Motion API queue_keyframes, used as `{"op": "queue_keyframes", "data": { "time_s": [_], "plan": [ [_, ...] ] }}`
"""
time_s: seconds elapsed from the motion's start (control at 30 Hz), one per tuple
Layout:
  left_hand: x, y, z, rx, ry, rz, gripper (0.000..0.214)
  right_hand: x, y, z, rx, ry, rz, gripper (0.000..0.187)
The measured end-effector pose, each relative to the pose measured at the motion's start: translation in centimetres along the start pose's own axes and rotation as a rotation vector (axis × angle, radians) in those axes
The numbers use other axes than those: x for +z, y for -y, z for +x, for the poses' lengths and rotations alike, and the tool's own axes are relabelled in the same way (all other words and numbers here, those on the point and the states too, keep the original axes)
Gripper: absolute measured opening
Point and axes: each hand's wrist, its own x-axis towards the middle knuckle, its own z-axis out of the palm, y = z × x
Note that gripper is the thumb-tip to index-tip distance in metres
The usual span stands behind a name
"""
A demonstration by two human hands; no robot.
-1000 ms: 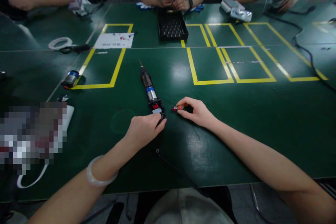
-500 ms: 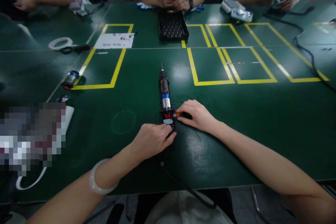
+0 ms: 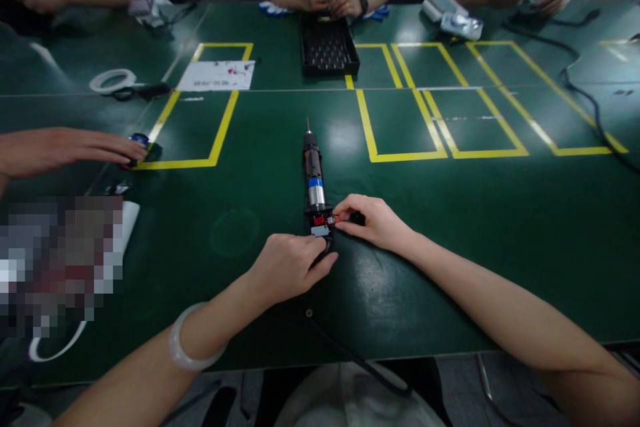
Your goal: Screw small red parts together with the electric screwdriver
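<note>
A slim electric drill (image 3: pixel 316 190) with a thin bit lies on the green table, tip pointing away from me, its silver and blue motor section and inner parts exposed. My left hand (image 3: pixel 293 267) is closed around its near end, where black cable shows beside the fingers. Between the thumb and fingertips of my right hand (image 3: pixel 373 219) is a small orange-red part (image 3: pixel 337 219), held against the right side of the drill beside a red piece. My fingers partly hide how that part meets the drill. A black cable (image 3: pixel 345 347) runs over the table's near edge.
Another person's hand (image 3: pixel 75 150) rests on a blue-silver motor (image 3: pixel 139 141) at the left. Yellow tape frames (image 3: pixel 409 159) mark the table. Across from me, a person works over a black tray (image 3: pixel 330 69). A tape roll (image 3: pixel 113 81) and a paper sheet (image 3: pixel 216 77) lie at the left.
Another person's hand has come in from the left onto the blue-silver motor. My hands and the drill stay nearly where they were, with only slight finger movement.
</note>
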Motion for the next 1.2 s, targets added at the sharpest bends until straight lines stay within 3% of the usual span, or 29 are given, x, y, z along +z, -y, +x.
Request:
{"op": "queue_keyframes", "data": {
  "time_s": [0.2, 0.3, 0.4, 0.53, 0.67, 0.8, 0.97, 1.2],
  "plan": [
    [-1.2, 0.8, 0.1, -0.094, 0.001, -0.151, 0.038, 0.1, 0.2, -0.1, -0.035, -0.051, 0.029, 0.007],
    [-1.5, 1.5, 0.5, -0.219, -0.161, -0.193, 0.032, 0.5, 0.3, -0.1, -0.003, -0.068, 0.071, 0.01],
    [-1.2, 2.0, 1.4, -0.228, -0.28, -0.203, 0.025, 0.8, 0.4, -0.1, -0.011, -0.057, 0.082, 0.011],
    [0.0, 2.4, 2.8, -0.144, -0.142, -0.172, 0.045, 0.8, 0.4, -0.3, -0.038, -0.052, 0.077, 0.015],
    [0.7, 2.4, 3.3, -0.189, -0.092, -0.105, 0.03, 0.7, 0.4, -0.4, -0.054, -0.048, 0.073, 0.017],
    [0.1, 2.9, 3.2, -0.212, -0.08, -0.047, 0.025, 0.7, 0.3, -0.4, -0.084, -0.041, 0.061, 0.018],
    [-1.0, 6.1, 2.6, -0.272, -0.035, 0.018, 0.026, 0.4, 0.3, -0.4, -0.063, -0.03, 0.044, 0.015],
    [-3.2, 13.7, -0.1, -0.413, -0.025, 0.066, 0.038, 0.2, 0.3, -0.4, -0.047, 0.006, 0.046, 0.012]
  ]
}}
